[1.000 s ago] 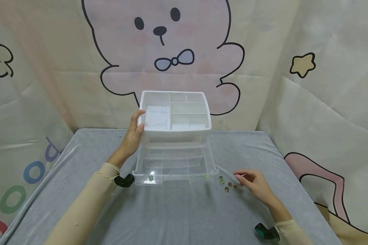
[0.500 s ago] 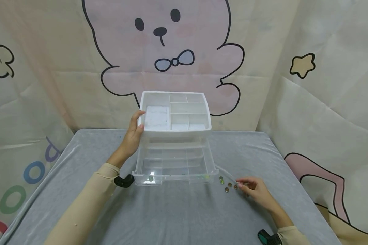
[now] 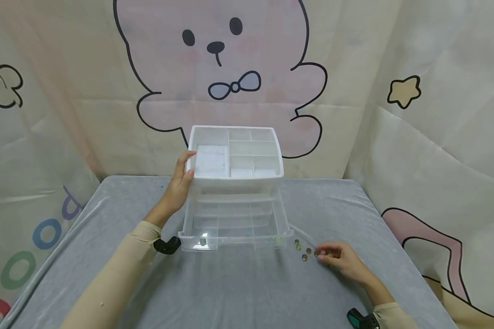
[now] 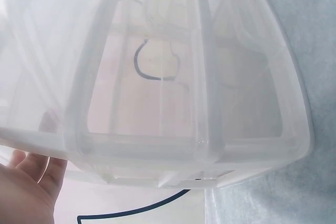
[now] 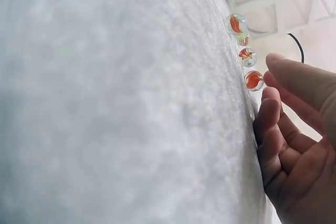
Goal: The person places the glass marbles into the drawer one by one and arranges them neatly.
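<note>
A clear plastic drawer box point(image 3: 234, 219) with a white divided top tray point(image 3: 241, 147) stands on the cloth. Its lower drawer is pulled out, and a green marble point(image 3: 203, 241) shows through the drawer's front. My left hand point(image 3: 177, 189) grips the box's upper left side, fingertips at the tray's edge. To the right of the box lie several marbles, among them a green marble point(image 3: 298, 247) and a brownish one point(image 3: 304, 257). My right hand point(image 3: 343, 260) has thumb and index finger at the rightmost marble point(image 5: 254, 80), which has an orange swirl; no firm pinch shows.
Grey-blue cloth point(image 3: 238, 292) covers the table. A pale curtain point(image 3: 354, 114) with cartoon drawings hangs behind and on both sides. Black wrist devices sit at both cuffs, the left device point(image 3: 167, 245) close to the drawer's front corner.
My right hand has shifted slightly right and lower, its fingertips coming onto the rightmost marble. The left hand keeps its hold on the box. The head view has tilted up a little.
</note>
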The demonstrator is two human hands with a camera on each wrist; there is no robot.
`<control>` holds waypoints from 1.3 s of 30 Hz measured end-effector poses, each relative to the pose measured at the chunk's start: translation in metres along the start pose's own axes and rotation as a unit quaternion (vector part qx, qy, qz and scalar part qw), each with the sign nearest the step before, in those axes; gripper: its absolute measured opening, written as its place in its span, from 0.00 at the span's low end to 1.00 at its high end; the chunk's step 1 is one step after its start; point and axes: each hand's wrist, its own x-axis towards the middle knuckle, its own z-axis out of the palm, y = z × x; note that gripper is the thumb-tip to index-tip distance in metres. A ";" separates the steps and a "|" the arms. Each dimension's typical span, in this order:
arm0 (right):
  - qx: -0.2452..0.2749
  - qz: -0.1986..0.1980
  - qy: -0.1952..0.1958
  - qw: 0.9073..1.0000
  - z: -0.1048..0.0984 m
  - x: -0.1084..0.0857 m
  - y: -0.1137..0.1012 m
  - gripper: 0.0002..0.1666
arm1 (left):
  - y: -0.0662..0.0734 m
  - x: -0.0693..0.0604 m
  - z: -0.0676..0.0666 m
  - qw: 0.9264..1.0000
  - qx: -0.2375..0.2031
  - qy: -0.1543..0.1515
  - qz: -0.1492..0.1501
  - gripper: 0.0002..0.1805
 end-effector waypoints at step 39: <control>-0.028 0.024 -0.022 0.999 0.000 0.009 -0.002 0.13 | -0.003 -0.001 0.000 1.000 0.011 0.007 -0.004 0.25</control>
